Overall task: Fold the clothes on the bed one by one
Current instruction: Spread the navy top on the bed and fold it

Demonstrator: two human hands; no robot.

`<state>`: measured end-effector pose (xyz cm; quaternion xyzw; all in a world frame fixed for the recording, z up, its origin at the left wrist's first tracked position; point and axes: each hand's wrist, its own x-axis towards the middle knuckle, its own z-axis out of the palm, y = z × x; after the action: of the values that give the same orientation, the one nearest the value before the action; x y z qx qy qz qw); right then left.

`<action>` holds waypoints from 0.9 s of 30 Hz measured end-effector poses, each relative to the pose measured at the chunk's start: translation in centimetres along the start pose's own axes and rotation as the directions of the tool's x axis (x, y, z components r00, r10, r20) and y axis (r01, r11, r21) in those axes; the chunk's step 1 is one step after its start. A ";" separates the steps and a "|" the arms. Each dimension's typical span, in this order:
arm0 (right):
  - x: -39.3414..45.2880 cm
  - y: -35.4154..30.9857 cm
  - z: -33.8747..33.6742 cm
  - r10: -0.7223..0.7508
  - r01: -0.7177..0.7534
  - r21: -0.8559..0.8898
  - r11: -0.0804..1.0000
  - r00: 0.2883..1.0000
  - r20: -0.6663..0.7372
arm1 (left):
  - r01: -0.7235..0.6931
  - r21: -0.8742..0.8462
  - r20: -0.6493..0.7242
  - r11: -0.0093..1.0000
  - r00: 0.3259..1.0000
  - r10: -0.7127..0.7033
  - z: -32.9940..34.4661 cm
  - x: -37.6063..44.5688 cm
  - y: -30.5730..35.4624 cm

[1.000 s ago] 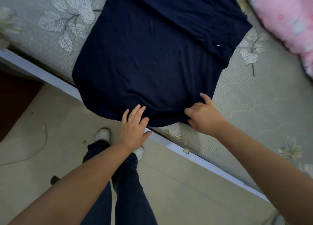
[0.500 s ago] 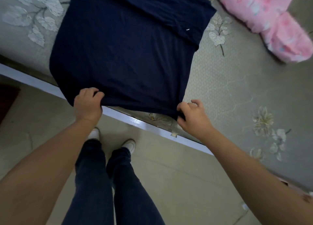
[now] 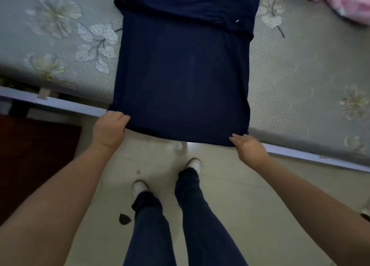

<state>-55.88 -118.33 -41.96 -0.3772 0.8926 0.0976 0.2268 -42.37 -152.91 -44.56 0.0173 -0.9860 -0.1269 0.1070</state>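
Note:
A navy blue garment point(image 3: 184, 71) lies on the bed point(image 3: 300, 69), its sides folded in to a long strip, and its lower hem hangs out past the bed's edge over the floor. My left hand point(image 3: 110, 128) grips the hem's left corner with curled fingers. My right hand point(image 3: 249, 148) holds the hem's right corner, its fingers reaching under the cloth and the thumb side on top. The hem is stretched straight between the two hands.
The bed has a grey-green cover with flower prints and a white frame rail point(image 3: 312, 155) along its near edge. A pink garment point(image 3: 344, 1) lies at the top right. My legs and white shoes point(image 3: 140, 186) stand on the pale floor; a dark wooden surface point(image 3: 30, 155) is at left.
Both hands have taken the hem's corners and pulled the garment toward me, so the hem now hangs off the bed. The view has turned to face the garment squarely.

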 end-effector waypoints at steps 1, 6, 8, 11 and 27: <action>-0.8 -0.7 0.8 0.071 -0.073 0.011 0.997 0.989 0.127 | -0.027 0.007 0.027 1.000 0.999 0.026 -0.8 -0.6 -0.3; -4.1 -5.4 1.8 0.163 -0.169 -0.012 0.986 0.926 0.341 | -0.107 0.095 0.328 0.990 0.942 0.070 -5.1 -5.1 -0.2; -5.2 -6.8 1.5 0.186 -0.191 -0.032 0.981 0.888 0.420 | -0.145 0.164 0.513 0.976 0.857 0.041 -6.9 -6.8 0.1; -5.8 -7.2 -0.5 0.249 -0.246 -0.062 0.967 0.875 0.414 | -0.068 0.293 0.636 0.954 0.759 -0.141 -8.9 -7.3 -1.3; 13.0 5.7 -17.9 0.536 -0.523 0.128 0.843 0.836 -0.112 | 0.271 0.225 0.169 0.936 0.935 -0.311 -11.2 21.0 -5.9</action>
<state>-73.83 -128.74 -32.46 -0.1106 0.9796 0.0879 0.1432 -60.43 -162.69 -31.19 0.1612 -0.9858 -0.0437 -0.0159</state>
